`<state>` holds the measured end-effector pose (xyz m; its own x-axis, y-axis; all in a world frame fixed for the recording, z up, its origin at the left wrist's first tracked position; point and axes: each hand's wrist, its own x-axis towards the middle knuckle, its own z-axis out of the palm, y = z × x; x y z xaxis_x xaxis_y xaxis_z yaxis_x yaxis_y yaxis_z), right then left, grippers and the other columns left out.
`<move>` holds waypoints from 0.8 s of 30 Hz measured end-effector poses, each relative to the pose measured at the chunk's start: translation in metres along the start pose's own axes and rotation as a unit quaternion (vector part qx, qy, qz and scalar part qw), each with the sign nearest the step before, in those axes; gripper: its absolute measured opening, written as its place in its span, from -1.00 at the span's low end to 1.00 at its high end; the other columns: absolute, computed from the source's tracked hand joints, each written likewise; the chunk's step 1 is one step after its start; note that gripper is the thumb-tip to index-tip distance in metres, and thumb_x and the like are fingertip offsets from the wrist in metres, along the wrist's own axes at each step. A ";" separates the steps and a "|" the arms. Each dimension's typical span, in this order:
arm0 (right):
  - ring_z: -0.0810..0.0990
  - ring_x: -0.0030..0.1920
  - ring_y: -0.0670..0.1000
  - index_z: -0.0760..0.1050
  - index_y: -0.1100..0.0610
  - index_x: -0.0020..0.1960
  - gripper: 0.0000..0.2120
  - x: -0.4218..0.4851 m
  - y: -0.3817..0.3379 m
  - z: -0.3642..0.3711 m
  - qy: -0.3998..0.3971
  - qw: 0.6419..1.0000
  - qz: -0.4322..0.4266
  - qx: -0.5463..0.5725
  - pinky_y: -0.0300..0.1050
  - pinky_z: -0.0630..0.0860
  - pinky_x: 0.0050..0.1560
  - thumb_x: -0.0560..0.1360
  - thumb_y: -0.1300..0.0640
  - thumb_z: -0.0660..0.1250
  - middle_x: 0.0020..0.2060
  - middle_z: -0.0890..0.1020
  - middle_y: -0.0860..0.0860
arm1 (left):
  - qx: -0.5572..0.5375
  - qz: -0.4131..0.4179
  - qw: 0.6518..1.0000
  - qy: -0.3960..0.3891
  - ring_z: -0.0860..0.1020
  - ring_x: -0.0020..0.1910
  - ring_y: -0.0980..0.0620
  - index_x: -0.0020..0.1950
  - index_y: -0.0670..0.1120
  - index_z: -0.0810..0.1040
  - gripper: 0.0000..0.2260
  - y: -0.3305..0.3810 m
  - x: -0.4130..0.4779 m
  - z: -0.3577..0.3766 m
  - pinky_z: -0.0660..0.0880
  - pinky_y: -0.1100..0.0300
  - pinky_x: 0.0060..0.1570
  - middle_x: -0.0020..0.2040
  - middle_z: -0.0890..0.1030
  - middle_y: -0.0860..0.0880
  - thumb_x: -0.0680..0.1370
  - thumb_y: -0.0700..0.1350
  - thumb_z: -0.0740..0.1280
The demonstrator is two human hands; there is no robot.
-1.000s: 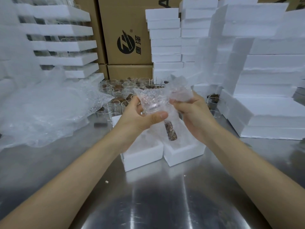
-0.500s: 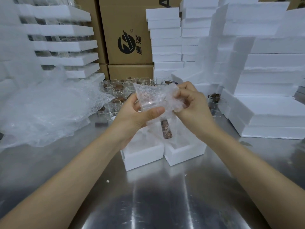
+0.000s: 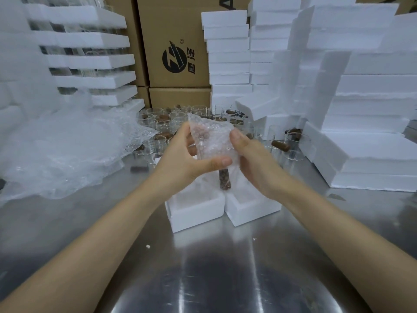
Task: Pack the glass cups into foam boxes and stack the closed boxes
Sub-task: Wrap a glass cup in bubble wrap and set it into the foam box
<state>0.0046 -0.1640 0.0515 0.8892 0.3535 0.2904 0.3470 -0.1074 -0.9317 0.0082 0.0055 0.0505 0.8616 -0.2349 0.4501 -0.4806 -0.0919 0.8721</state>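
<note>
- Cup (image 3: 211, 138) in the air, swathed in bubble wrap (image 3: 203, 123), with its brown handle (image 3: 224, 180) sticking out of the bottom of the wrap and pointing down at 6 o'clock.
- My left hand (image 3: 180, 159) grips the bundle from 9 o'clock, thumb curled across the lower front and fingers behind.
- My right hand (image 3: 255, 163) grips it from 3 o'clock, thumb pressed on the upper edge of the wrap. Its fingers are out of sight behind the bundle.
- Two open foam boxes (image 3: 196, 213) sit side by side on the steel table (image 3: 214, 267), directly below the cup at 6 o'clock. The handle hangs over the seam between them.
- Loose glass cups (image 3: 162, 125) crowd the table at 12 o'clock, just behind my hands.
- A heap of spare wrap (image 3: 67, 150) lies at 9 o'clock, and foam stacks (image 3: 372, 132) rise at 3 o'clock.
- Risks, as I judge them:
  - The wrap is slick and not fastened, so easing either thumb could let it unfurl or let the glass slide out downward.
  - Lowering off-centre would knock the handle on a box wall.
  - A wide elbow swing could topple the loose glasses or the leaning foam.
</note>
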 end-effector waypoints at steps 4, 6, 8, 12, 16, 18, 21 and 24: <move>0.53 0.24 0.19 0.42 0.28 0.24 -0.40 -0.001 -0.002 0.006 0.083 0.974 -0.031 0.209 0.23 0.37 0.37 0.41 -0.14 0.37 0.25 0.50 0.25 | -0.052 0.010 0.998 0.042 0.61 0.09 0.21 0.15 0.14 0.44 -0.40 0.001 0.002 0.000 0.53 0.37 -0.04 0.10 0.63 0.22 0.21 -0.01 0.63; 0.57 0.22 0.13 0.34 0.08 0.34 -0.35 0.005 0.003 0.003 0.093 0.970 -0.010 0.224 0.16 0.46 0.31 0.33 -0.12 0.39 0.27 0.52 0.14 | -0.057 0.022 0.997 0.036 0.60 0.09 0.21 0.16 0.13 0.43 -0.39 0.003 0.002 -0.002 0.53 0.37 -0.05 0.09 0.63 0.23 0.21 -0.04 0.64; 0.61 0.16 0.09 0.25 0.01 0.44 -0.41 0.006 0.006 -0.001 0.037 0.973 0.042 0.226 0.05 0.52 0.22 0.46 0.02 0.37 0.21 0.59 0.09 | -0.065 0.025 0.998 -0.002 0.61 0.11 0.18 0.17 0.10 0.42 -0.36 0.006 -0.001 -0.002 0.55 0.33 -0.05 0.10 0.63 0.22 0.18 -0.03 0.64; 0.67 -0.03 0.02 0.48 0.18 0.22 -0.68 0.003 0.006 -0.006 -0.073 0.948 0.144 0.275 -0.11 0.61 -0.03 0.47 0.29 0.27 0.00 0.69 0.10 | -0.093 0.015 0.990 -0.104 0.61 0.15 0.10 0.22 0.00 0.39 -0.41 0.007 -0.007 0.007 0.56 0.26 0.01 0.12 0.65 0.14 0.26 -0.20 0.52; 0.67 -0.14 0.12 0.60 0.16 -0.02 -0.79 0.005 0.006 -0.012 0.076 0.987 0.103 0.092 -0.06 0.60 -0.14 0.53 0.33 0.21 -0.17 0.70 0.09 | -0.047 0.006 0.994 -0.098 0.52 0.27 0.15 0.30 0.04 0.40 -0.47 0.004 -0.004 0.012 0.46 0.26 0.20 0.20 0.59 0.17 0.38 -0.14 0.48; 0.56 -0.35 0.13 0.61 0.09 -0.16 -0.78 0.003 0.004 -0.010 0.179 0.981 0.061 -0.041 -0.08 0.47 -0.39 0.50 0.26 0.21 -0.36 0.63 0.06 | -0.040 -0.020 0.993 -0.114 0.47 0.30 0.24 0.34 0.06 0.35 -0.46 0.003 -0.004 0.013 0.42 0.37 0.21 0.23 0.55 0.25 0.43 -0.08 0.46; 0.53 -0.47 0.14 0.56 0.06 -0.10 -0.83 0.000 0.003 0.002 0.177 0.979 -0.004 -0.103 -0.04 0.48 -0.50 0.52 0.18 0.19 -0.25 0.63 0.19 | 0.006 -0.027 0.994 -0.110 0.53 0.24 0.22 0.36 0.06 0.35 -0.54 0.000 -0.007 0.017 0.46 0.24 0.20 0.22 0.57 0.23 0.50 0.02 0.41; 0.59 0.03 -0.10 0.43 -0.08 0.23 -0.72 -0.001 0.002 0.012 0.144 0.983 0.010 -0.109 -0.02 0.55 0.09 0.53 0.08 0.28 0.04 0.58 -0.12 | 0.026 -0.024 0.999 -0.017 0.60 0.09 0.20 0.25 0.06 0.47 -0.80 -0.001 -0.004 0.014 0.50 0.22 0.10 0.07 0.65 0.17 0.63 -0.09 0.24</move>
<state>0.0004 -0.1532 0.0461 0.9335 0.0747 0.3508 0.3556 -0.3201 -0.8781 0.0030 -0.0075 0.0453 0.8783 -0.2623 0.3998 -0.4471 -0.1541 0.8811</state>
